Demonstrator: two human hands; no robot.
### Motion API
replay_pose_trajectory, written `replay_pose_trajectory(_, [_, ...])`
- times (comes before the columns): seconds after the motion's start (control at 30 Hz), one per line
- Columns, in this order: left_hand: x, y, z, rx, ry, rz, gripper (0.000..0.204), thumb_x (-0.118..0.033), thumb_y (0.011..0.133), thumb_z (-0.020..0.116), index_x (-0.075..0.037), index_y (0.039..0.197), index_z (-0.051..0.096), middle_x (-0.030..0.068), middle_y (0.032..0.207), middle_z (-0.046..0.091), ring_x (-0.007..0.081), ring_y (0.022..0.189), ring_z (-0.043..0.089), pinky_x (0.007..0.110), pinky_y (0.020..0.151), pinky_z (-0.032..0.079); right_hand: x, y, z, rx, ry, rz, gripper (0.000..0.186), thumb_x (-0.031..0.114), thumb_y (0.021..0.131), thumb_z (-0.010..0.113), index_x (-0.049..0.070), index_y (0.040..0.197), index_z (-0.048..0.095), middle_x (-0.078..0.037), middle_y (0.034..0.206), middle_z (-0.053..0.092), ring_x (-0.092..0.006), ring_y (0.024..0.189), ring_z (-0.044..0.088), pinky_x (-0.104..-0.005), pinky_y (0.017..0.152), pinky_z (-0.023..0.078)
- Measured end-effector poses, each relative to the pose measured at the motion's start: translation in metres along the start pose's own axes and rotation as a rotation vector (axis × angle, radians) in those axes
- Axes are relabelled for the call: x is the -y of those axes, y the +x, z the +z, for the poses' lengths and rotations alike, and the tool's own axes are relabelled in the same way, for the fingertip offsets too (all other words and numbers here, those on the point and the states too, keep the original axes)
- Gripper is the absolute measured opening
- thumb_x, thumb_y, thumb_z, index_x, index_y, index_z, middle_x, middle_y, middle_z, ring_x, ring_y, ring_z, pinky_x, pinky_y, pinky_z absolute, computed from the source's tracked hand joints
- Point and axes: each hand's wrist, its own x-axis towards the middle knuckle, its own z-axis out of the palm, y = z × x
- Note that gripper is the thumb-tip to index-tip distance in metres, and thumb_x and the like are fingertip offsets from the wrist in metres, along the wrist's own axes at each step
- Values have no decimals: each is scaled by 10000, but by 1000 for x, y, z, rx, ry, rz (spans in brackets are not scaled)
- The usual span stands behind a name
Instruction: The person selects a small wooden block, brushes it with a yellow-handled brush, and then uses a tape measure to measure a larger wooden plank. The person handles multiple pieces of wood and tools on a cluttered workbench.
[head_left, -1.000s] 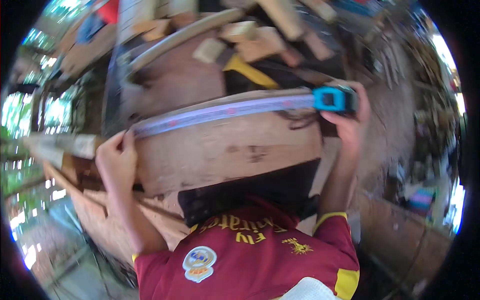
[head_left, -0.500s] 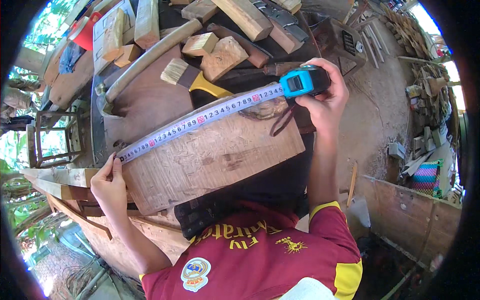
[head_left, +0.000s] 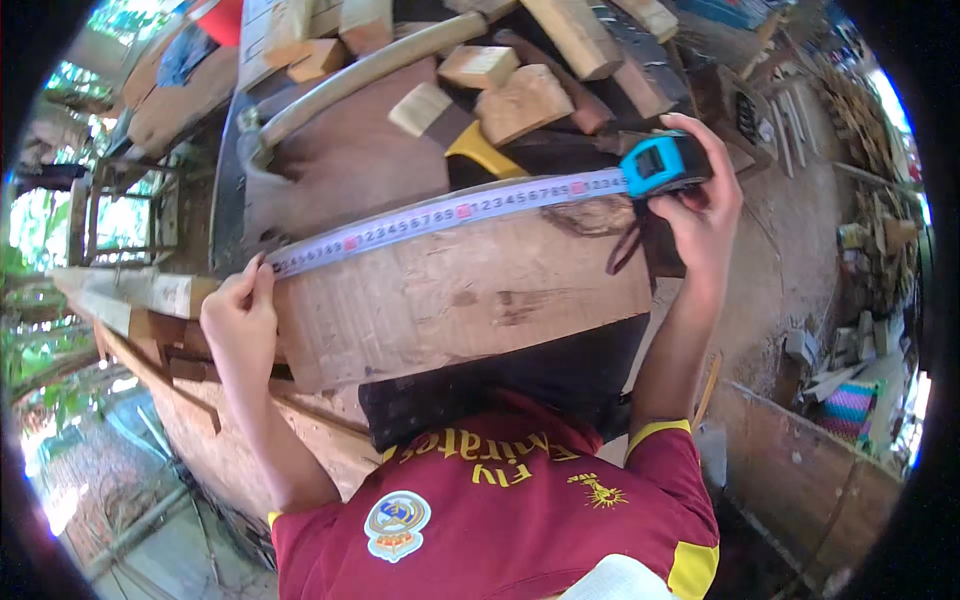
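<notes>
Across the far edge of a flat wooden board (head_left: 430, 300) runs the pale extended blade (head_left: 420, 216) of a tape measure. My left hand (head_left: 243, 312) pinches the blade's end at the board's left corner. At the other end, my right hand (head_left: 708, 205) grips the blue and black tape measure case (head_left: 655, 163), fingers and thumb on either side. A dark wrist strap (head_left: 625, 248) dangles from it over the board's right end. The board lies slightly tilted in front of my body, its surface scratched and stained. Just beyond the blade lies a paintbrush (head_left: 487, 153) with a yellow handle.
Several wood blocks (head_left: 527, 103) and a long-handled tool (head_left: 360, 75) lie beyond the board. Planks (head_left: 150, 290) jut out at the left beside my left hand. A red container (head_left: 218, 20) stands far left; a low wooden panel (head_left: 800, 470) is at the right.
The whole view has shifted, so the board, tape, brush and blocks appear farther right and higher, with the board slightly more level. Both hands keep their hold on the tape measure.
</notes>
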Motion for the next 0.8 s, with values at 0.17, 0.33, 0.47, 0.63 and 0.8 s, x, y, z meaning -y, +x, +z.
replay_pose_trajectory(0.17, [-3,-1,-1,66,-56,31,246,-124,961,590,67,1102,652,139,768,558,130,649,488,275,629,424,3,3,0,57,58,-2,750,-85,577,586,-9,1320,521,-98,1316,559,-174,1142,579,-295,948,473])
replay_pose_trajectory(0.33, [-6,-1,-5,96,-96,-6,258,-120,962,591,87,1106,644,104,756,557,116,643,470,265,611,410,-6,2,1,65,136,-14,750,-87,593,595,-6,1334,506,-107,1324,550,-182,1150,572,-304,953,473])
replay_pose_trajectory(0.47, [-6,0,-5,100,-133,-30,255,-114,956,597,85,1108,647,100,758,563,110,642,474,264,607,409,-3,2,0,78,148,6,744,-89,605,615,10,1334,507,-104,1324,547,-201,1170,564,-327,982,472])
replay_pose_trajectory(0.63, [-2,1,-1,78,-170,-2,251,-111,945,612,91,1088,655,103,774,598,100,642,481,257,607,412,-4,1,1,67,169,15,744,-94,608,605,15,1338,507,-102,1303,553,-191,1136,578,-318,962,481])
replay_pose_trajectory(0.8, [-2,0,-3,67,-140,-20,241,-110,943,617,80,1082,663,125,776,619,113,627,505,269,618,433,-6,-2,2,35,142,45,726,-113,622,597,19,1331,515,-88,1228,578,-174,1068,600,-302,939,480])
